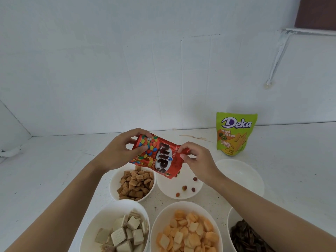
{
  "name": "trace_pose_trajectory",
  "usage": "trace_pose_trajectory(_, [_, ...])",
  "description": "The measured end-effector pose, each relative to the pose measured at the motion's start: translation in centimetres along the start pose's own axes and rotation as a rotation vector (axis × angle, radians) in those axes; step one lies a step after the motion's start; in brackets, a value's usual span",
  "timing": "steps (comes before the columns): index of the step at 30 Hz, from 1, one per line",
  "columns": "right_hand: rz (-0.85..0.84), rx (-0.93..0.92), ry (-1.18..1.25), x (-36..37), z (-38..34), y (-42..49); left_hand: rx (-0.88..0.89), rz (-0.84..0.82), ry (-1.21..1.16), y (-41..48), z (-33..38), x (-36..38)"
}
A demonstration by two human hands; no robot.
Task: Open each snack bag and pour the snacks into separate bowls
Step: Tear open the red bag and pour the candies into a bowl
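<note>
The left hand [118, 151] gripped the bottom end of the red Nips bag [160, 157], its fingers [138, 131] curled round it. The right hand [198, 160] pinched a corner at the bag's other end. The bag was held tilted in the air above a white bowl [167, 188] in which a few round candies [184, 188] lay. Beside it on the bench [54, 170] stood a bowl of brown square snacks [113, 182] and an empty bowl [240, 175]. Nearer were bowls of wafers [101, 215], of orange crackers [163, 215] and of dark seeds [231, 217]. A green Deka bag [234, 133] stood upright near the wall.
</note>
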State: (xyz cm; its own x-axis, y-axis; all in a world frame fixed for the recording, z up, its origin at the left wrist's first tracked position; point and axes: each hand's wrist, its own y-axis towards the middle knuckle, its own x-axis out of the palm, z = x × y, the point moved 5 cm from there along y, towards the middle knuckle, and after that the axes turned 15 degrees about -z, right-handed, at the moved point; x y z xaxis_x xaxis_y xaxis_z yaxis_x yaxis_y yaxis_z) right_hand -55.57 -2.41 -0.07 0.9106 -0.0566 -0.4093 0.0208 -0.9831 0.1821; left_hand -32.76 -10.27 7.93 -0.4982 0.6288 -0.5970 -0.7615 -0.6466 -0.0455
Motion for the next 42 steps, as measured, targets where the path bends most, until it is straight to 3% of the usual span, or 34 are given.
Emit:
trace_pose_trajectory(11, [0.055, -0.006, -0.062, -0.3, -0.3, 0.1, 0.037, 0.013, -0.013, 0.6, 0.8, 0.2])
trace_pose_trajectory(21, [0.0, 0.02, -0.038, 0.4, -0.4, 0.0, 0.05, 0.016, -0.012, 0.5, 0.9, 0.1])
trace_pose_trajectory(25, [0.089, 0.002, -0.014, -0.4, -0.6, 0.1, 0.048, 0.03, -0.032, 0.6, 0.9, 0.1])
trace_pose_trajectory(28, [0.013, 0.041, -0.007, 0.1, 0.0, 0.2, 0.043, 0.022, -0.025, 0.7, 0.9, 0.2])
trace_pose_trajectory(39, [0.082, 0.05, 0.018, -0.3, 0.1, -0.1, 0.081, -0.014, -0.02, 1.2, 1.4, 0.4])
trace_pose_trajectory(42, [-0.011, 0.087, 0.014, 0.1, 0.5, 0.1, 0.087, -0.024, 0.002, 1.4, 1.4, 0.4])
